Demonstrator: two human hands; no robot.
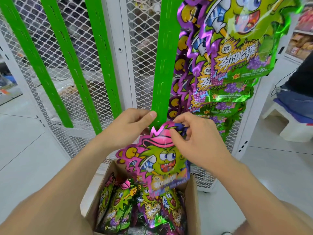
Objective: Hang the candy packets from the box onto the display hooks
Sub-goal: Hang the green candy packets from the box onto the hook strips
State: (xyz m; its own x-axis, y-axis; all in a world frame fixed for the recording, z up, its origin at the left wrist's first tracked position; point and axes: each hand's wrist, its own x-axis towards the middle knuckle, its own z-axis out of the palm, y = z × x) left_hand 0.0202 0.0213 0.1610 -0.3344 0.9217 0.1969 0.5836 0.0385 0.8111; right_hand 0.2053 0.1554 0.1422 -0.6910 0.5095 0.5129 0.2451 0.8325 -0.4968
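box (191, 194): candy packets (118, 206) inside | left hand (130, 126): grips green strip (162, 73) | right hand (194, 141): pinches lifted packet (159, 160)

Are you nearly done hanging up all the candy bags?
Not nearly. Done: a column of hanging packets on the right. In hand: the right hand pinches the top of one packet while the left hand grips the lower end of a bare green strip. Left: the box holds many more packets, and three other strips hang bare.
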